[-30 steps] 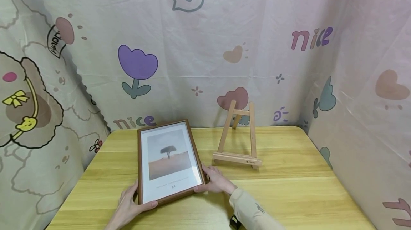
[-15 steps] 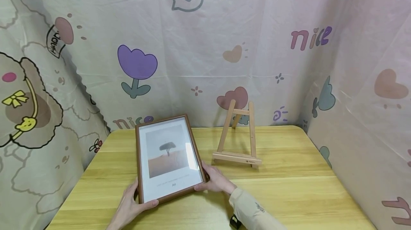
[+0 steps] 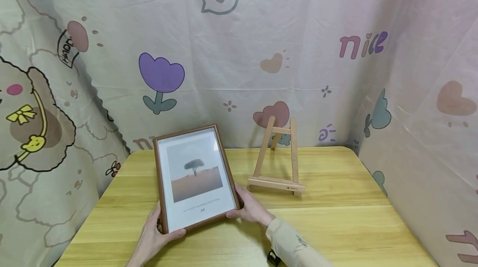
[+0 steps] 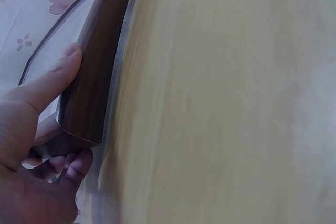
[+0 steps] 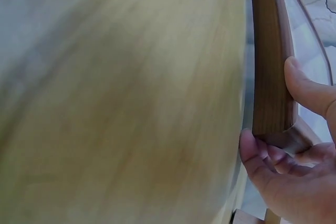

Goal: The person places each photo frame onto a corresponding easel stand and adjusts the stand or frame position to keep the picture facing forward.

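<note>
A brown wooden picture frame (image 3: 194, 184) with a tree print under its clear front is gripped at both lower corners, its far end tipped up. My left hand (image 3: 153, 236) holds the near left corner, thumb over the front edge. At the near right corner my right hand (image 3: 249, 207) grips the side, thumb on the front. In the left wrist view, the left hand's fingers (image 4: 79, 166) curl under the corner of the frame (image 4: 89, 93). The right wrist view has the right hand's fingers (image 5: 254, 156) bent beneath the other corner of the frame (image 5: 270, 66).
A small wooden easel (image 3: 276, 182) stands on the table (image 3: 336, 217) to the right of the picture frame. Near the right sleeve (image 3: 291, 242) lies a small black object (image 3: 274, 258). A printed cloth (image 3: 231, 51) hangs behind and at both sides.
The picture frame's far end has risen, so the frame tilts more toward me. Both hands keep their grip at the near corners and have barely moved. The easel has stayed put.
</note>
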`<state>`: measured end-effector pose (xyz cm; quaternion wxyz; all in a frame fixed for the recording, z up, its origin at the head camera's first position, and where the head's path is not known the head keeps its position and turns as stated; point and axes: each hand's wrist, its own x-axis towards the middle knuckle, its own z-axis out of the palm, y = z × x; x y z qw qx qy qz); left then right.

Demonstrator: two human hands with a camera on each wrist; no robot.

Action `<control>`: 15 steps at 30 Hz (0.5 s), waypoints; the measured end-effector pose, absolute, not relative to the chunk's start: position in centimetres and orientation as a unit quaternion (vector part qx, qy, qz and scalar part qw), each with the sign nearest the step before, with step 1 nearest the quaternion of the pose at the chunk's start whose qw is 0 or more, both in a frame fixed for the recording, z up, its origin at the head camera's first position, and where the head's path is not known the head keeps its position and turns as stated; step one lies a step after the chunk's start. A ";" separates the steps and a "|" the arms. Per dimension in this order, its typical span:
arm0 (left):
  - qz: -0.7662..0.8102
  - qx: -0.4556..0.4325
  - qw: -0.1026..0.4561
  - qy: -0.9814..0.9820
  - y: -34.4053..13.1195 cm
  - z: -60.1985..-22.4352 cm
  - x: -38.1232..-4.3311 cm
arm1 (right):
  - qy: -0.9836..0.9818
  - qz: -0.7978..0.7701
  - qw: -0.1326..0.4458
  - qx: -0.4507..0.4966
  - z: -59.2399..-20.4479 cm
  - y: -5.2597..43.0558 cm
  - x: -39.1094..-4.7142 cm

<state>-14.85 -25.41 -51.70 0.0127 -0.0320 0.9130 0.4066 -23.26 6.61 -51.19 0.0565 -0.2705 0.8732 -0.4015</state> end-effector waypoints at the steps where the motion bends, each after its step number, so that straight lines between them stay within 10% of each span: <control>1: 0.407 -0.033 0.013 0.913 -25.4 -51.7 -14.9 | 0.873 -0.404 0.053 -0.270 -51.2 6.6 -23.3; 15: 0.397 -0.041 -0.046 0.916 -24.7 -51.1 -14.9 | 0.860 -0.425 -0.011 -0.282 -51.3 6.6 -23.3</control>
